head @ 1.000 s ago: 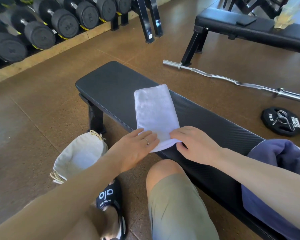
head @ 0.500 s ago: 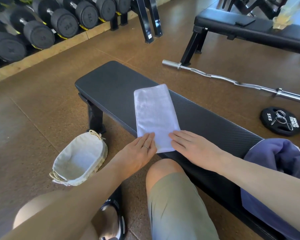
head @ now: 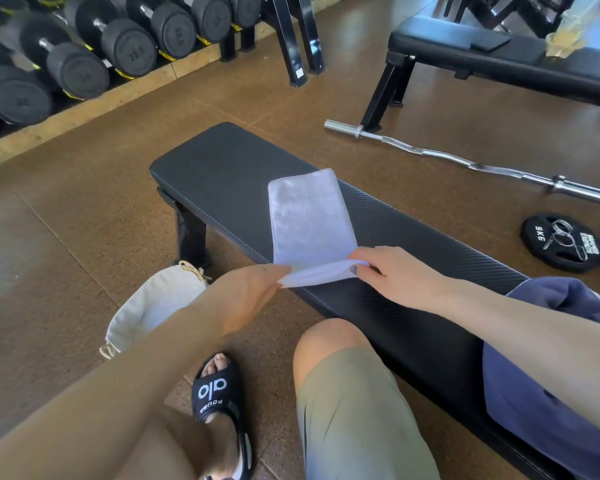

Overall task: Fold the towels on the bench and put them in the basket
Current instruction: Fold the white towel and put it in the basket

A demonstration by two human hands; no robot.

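Note:
A white towel [head: 309,220], folded into a narrow strip, lies across the black bench [head: 222,174]. My left hand [head: 246,296] pinches its near left corner and my right hand [head: 395,275] pinches its near right corner. The near end is lifted a little off the bench pad. A dark blue towel [head: 541,393] lies bunched on the bench at the right, partly under my right forearm. The cream cloth-lined basket [head: 153,306] stands on the floor left of the bench, half hidden by my left arm.
My bare knee and a black sandal are on the floor in front of the bench. A curl bar [head: 465,161] and a 5 kg plate [head: 561,242] lie on the floor beyond. Dumbbells [head: 84,53] fill a rack at the back left; a second bench [head: 499,60] stands at the back right.
Both hands went from lying flat on the towel's near end to pinching its two near corners, and that end has risen off the bench.

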